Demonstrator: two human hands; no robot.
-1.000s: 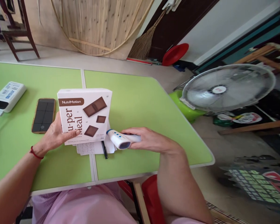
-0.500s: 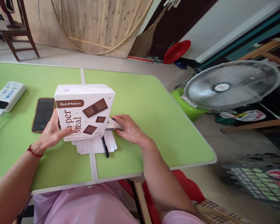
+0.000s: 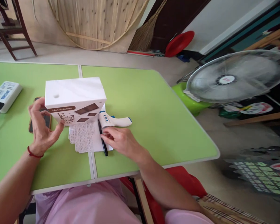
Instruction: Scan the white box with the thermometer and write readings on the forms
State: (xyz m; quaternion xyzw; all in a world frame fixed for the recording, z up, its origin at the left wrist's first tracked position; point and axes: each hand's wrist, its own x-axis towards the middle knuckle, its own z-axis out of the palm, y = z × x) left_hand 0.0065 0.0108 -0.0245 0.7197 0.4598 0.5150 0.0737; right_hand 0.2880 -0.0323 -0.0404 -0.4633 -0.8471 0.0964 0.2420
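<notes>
A white NutriMotion box [image 3: 84,90] stands on the green table, leaning slightly, its plain top facing me. My left hand [image 3: 43,129] curves beside its left edge, fingers spread and thumb close to the front's lower corner. A black pen [image 3: 104,147] lies along the right side of handwritten sheets [image 3: 84,140]. My right hand [image 3: 121,140] has its fingertips closed on the pen's middle. Just above that hand a white and blue infrared thermometer [image 3: 116,121] lies on its side. The phone [image 3: 48,121] is partly hidden behind my left fingers.
A white power bank [image 3: 6,96] with a cable lies at the table's left. Beyond the right edge stands a fan [image 3: 226,79] near a green tub [image 3: 189,101]. A red chair [image 3: 184,177] is at my right side.
The box has shifted left and tipped, showing more of its top. My left fingers have spread from it. My right hand has let go of the thermometer and moved to the pen.
</notes>
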